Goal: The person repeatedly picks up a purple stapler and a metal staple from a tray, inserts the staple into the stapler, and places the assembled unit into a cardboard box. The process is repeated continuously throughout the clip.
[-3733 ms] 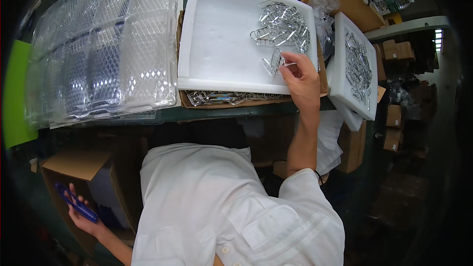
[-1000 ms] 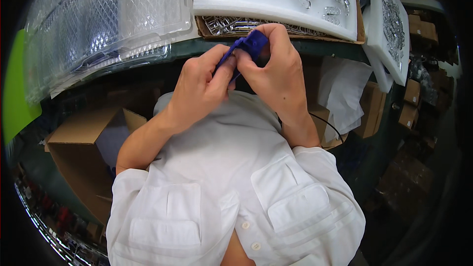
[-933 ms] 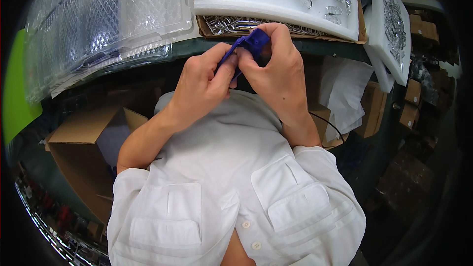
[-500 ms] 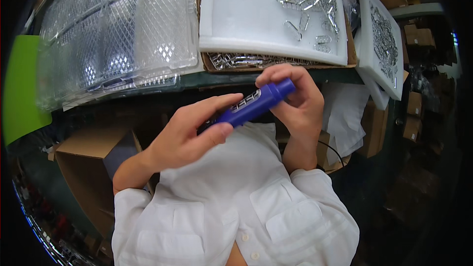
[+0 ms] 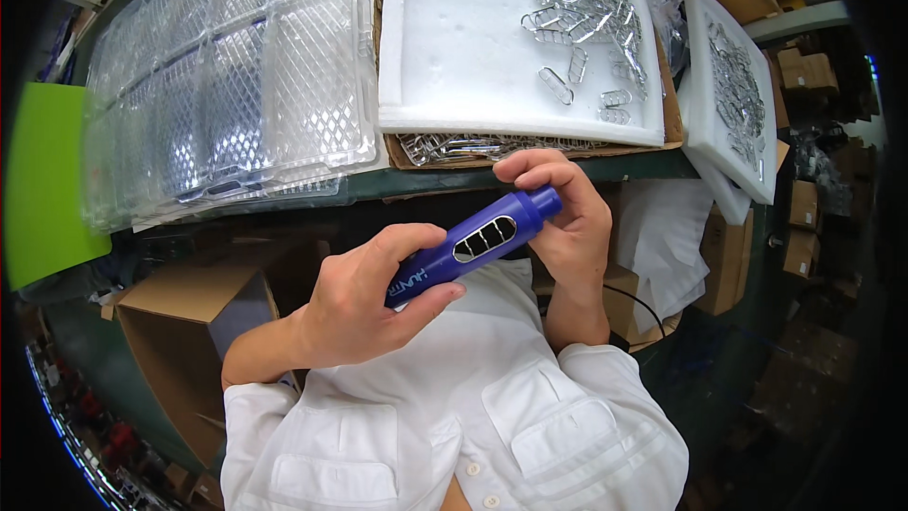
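A blue-purple plastic tube [image 5: 445, 270] with a narrower end lies slantwise before my chest. My left hand [image 5: 359, 298] is closed round its lower left part, with the thumb along the near side. Light lettering shows beside that grip. On the upper face sits an oval, chrome-edged trim [image 5: 485, 238] with black slots. My right hand [image 5: 572, 222] is at the narrow upper right end, its fingers loosely curved and apart above the tube. Its thumb is hidden behind the tube, so any contact there cannot be made out.
A white foam tray [image 5: 454, 47] on the bench carries several loose chrome oval trims [image 5: 586, 0]; more lie in the cardboard box beneath. Clear plastic trays [image 5: 227, 85] are stacked left, near a green sheet [image 5: 43, 180]. Another foam tray [image 5: 705, 114] leans right. An open carton [image 5: 189, 293] stands below.
The tube has rolled so that its trim and lettering now face up more. Both hands have shifted slightly lower with it, and the view has tilted a little.
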Tool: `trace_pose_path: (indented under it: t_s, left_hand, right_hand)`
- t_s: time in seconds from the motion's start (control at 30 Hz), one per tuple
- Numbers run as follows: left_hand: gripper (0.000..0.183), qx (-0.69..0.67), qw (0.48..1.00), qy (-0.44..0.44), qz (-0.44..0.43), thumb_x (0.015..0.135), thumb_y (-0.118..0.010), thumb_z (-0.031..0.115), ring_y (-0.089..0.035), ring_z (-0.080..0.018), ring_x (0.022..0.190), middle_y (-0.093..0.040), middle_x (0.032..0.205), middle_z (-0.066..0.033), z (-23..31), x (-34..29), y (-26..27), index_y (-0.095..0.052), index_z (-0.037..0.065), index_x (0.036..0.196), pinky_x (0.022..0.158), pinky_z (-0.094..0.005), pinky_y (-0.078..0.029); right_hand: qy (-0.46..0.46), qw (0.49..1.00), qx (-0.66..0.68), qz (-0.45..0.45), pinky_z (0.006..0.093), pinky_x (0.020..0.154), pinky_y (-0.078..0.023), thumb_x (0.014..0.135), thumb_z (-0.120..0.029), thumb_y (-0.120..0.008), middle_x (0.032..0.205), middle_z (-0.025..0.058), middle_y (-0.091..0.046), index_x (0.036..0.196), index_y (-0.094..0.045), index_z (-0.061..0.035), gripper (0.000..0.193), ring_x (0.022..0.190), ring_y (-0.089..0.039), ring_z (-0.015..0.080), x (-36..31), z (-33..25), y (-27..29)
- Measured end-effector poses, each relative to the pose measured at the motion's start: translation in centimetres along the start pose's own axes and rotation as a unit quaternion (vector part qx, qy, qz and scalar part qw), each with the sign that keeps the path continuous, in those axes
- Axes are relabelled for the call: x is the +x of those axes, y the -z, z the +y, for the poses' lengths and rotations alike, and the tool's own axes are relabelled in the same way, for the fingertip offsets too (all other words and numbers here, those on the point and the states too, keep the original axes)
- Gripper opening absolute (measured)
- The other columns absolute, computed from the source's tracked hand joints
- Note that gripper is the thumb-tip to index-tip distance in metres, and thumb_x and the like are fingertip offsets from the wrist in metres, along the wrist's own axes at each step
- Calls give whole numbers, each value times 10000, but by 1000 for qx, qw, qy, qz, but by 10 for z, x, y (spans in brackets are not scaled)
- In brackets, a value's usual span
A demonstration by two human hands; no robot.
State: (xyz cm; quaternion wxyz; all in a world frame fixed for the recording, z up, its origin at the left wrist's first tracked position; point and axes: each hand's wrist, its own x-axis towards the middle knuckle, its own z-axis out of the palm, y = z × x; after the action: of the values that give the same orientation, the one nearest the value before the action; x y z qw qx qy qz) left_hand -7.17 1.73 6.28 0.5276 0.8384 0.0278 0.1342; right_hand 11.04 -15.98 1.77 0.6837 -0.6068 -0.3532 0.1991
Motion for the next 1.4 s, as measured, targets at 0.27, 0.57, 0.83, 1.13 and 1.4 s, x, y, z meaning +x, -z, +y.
trace_pose_path:
  t_s: [0.27,0.57,0.83,1.13,1.4]
  left_hand:
    - [446,148,982,-118,-4,888,-824,43,-777,-284,882,-737,1117,-231,16,51,44,-635,-33,1285,761,-342,-624]
    - [443,278,950,-14,142,1033,-653,417,-778,-222,894,-791,1019,-164,-74,360,151,-696,80,1318,793,-350,-594]
    - [468,245,948,-76,188,1099,-530,355,-637,-245,1316,-680,1408,-148,-135,323,216,-627,55,1445,1155,-357,-432]
    - [317,174,803,17,570,1044,-478,36,-661,-219,1062,-706,1262,-140,-32,-64,285,-652,-42,1297,991,-331,-537]
    - [173,52,569,247,783,987,-551,21,-603,-131,723,-649,919,-23,-117,-369,198,-648,94,1110,651,-281,-536]
  right_hand:
    - [14,990,-129,51,335,961,-552,809,125,-750,1210,150,-713,1130,-673,9,349,1078,-704,224,7,-5,6]
    - [-10,984,-133,117,314,944,-546,846,119,-733,1178,122,-729,1091,-677,4,276,1036,-711,203,15,-11,30]
    - [8,942,-264,209,301,838,-538,873,87,-728,1139,110,-741,1063,-688,-6,216,968,-717,203,12,-14,46]
    - [59,810,-582,48,423,786,-555,924,-82,-727,997,138,-712,1082,-732,-54,160,902,-683,326,77,2,49]
    - [-3,854,-518,-44,342,833,-537,999,-131,-699,1134,117,-722,1141,-736,6,200,936,-685,238,84,33,123]
